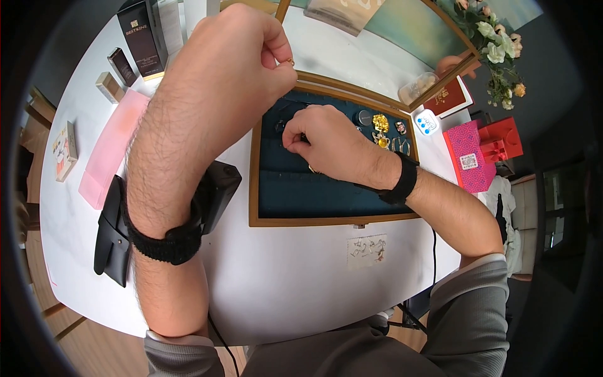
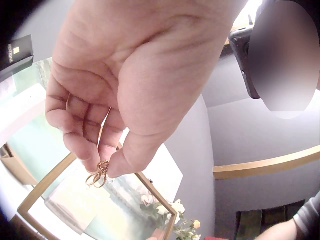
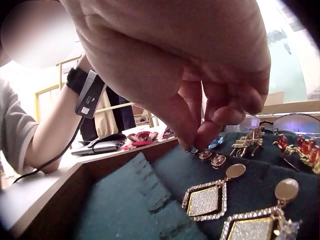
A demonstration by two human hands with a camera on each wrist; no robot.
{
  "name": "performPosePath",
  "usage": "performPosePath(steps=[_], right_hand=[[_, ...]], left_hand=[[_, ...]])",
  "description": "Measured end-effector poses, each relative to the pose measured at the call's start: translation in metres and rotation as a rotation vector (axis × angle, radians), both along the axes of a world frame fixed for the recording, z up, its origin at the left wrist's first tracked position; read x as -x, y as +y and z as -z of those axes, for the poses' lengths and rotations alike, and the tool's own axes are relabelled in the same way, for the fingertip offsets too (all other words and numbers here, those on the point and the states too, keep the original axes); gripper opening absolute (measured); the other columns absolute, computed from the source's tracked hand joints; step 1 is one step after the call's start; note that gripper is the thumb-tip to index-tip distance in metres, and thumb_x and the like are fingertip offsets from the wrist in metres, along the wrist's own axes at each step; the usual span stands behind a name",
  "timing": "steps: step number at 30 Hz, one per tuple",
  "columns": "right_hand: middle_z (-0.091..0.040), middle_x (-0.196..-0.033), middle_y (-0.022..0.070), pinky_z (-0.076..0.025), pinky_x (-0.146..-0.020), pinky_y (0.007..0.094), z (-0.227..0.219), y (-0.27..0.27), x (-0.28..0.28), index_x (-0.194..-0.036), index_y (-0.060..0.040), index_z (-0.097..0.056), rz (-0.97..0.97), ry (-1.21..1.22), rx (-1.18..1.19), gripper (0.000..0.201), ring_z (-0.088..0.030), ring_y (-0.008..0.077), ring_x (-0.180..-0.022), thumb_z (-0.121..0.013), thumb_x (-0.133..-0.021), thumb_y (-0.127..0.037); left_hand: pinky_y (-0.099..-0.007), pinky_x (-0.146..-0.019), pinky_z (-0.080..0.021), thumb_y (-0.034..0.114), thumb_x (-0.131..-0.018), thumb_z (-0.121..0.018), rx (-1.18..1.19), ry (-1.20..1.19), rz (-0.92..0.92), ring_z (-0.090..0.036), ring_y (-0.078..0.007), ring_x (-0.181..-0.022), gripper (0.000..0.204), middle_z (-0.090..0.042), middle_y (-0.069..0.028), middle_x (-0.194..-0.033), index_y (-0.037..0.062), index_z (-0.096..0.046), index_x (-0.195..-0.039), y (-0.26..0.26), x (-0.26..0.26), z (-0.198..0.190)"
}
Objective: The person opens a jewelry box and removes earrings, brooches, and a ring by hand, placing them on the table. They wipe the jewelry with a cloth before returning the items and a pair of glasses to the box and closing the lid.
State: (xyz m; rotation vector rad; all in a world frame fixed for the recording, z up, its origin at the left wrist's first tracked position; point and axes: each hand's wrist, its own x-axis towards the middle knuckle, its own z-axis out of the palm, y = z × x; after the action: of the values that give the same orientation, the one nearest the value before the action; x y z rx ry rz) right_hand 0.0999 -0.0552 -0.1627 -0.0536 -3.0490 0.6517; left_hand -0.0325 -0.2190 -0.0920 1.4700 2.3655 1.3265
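My left hand [image 1: 242, 69] is raised above the back left of a wooden jewelry box [image 1: 314, 220], pinching small gold rings [image 2: 96, 179] between thumb and fingertips. Inside the box, my right hand [image 1: 333, 143] is low over the dark green lining, thumb and fingertips pinching a tiny sparkling earring [image 3: 192, 150], mostly hidden by the fingers. Two round stone studs [image 3: 217, 160] lie right beside those fingertips. Closer to the right wrist camera are diamond-shaped earrings [image 3: 204, 201] with glittering rims. Gold brooches [image 1: 380, 123] sit at the box's right side.
The box's glass lid [image 1: 361, 94] stands raised at the back. Left are a pink case [image 1: 113, 154], a black pouch [image 1: 114, 242] and a tall black carton [image 1: 141, 38]. A card of small jewelry [image 1: 367, 251] lies in front; a patterned pink box [image 1: 465, 147] and flowers [image 1: 496, 47] are right.
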Motion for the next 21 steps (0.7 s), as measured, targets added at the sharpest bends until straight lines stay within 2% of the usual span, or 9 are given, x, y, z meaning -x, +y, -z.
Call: performPosePath(steps=[7, 10, 12, 15, 21], right_hand=[[-0.076, -0.088, 0.0167, -0.06, -0.078, 0.041, 0.0039, 0.0078, 0.0047, -0.094, 0.0005, -0.078, 0.071, -0.092, 0.115, 0.007, -0.075, 0.0342, -0.084, -0.078, -0.087, 0.001], [-0.075, -0.088, 0.0155, -0.059, -0.077, 0.0407, 0.0045, 0.0074, 0.0056, -0.093, 0.0, -0.079, 0.073, -0.092, 0.082, 0.008, -0.074, 0.0326, -0.083, -0.081, -0.086, -0.002], [-0.073, -0.087, 0.0134, -0.058, -0.076, 0.0404, 0.005, 0.0056, 0.0047, -0.092, -0.0007, -0.079, 0.048, 0.001, 0.0, 0.01, -0.072, 0.0312, -0.082, -0.084, -0.085, -0.004], [-0.071, -0.087, 0.0119, -0.058, -0.075, 0.0401, 0.0013, 0.0036, 0.0049, -0.093, -0.0014, -0.08, 0.122, -0.071, -0.007, 0.012, -0.07, 0.0297, -0.081, -0.087, -0.084, -0.007], [-0.075, -0.088, 0.0148, -0.059, -0.076, 0.0404, -0.0023, 0.0061, 0.0056, -0.095, 0.0, -0.082, 0.164, -0.071, 0.064, 0.009, -0.074, 0.0301, -0.081, -0.08, -0.09, -0.006]], left_hand=[[-0.0265, -0.063, -0.057, 0.003, -0.093, -0.076, -0.029, 0.06, 0.001, -0.07, -0.0114, -0.075, 0.009, -0.074, -0.0066, -0.084, -0.0025, -0.076, -0.099, 0.0009, 0.0008, 0.0033], [-0.0266, -0.064, -0.057, 0.004, -0.093, -0.077, -0.012, 0.033, 0.003, -0.071, -0.0117, -0.076, 0.009, -0.074, -0.0069, -0.085, -0.0025, -0.077, -0.1, 0.0008, 0.0004, 0.001], [-0.0266, -0.064, -0.058, 0.004, -0.093, -0.077, 0.001, 0.014, 0.009, -0.071, -0.0118, -0.077, 0.01, -0.075, -0.007, -0.085, -0.0025, -0.077, -0.101, 0.0013, 0.0008, 0.0018], [-0.0266, -0.063, -0.058, 0.004, -0.094, -0.077, -0.014, 0.047, 0.004, -0.071, -0.012, -0.076, 0.01, -0.075, -0.0069, -0.086, -0.0022, -0.077, -0.101, 0.0018, 0.0008, 0.0042], [-0.026, -0.063, -0.058, 0.005, -0.094, -0.078, 0.01, 0.022, -0.01, -0.071, -0.0123, -0.076, 0.009, -0.075, -0.007, -0.086, -0.0012, -0.078, -0.101, 0.0019, -0.0014, 0.0015]])
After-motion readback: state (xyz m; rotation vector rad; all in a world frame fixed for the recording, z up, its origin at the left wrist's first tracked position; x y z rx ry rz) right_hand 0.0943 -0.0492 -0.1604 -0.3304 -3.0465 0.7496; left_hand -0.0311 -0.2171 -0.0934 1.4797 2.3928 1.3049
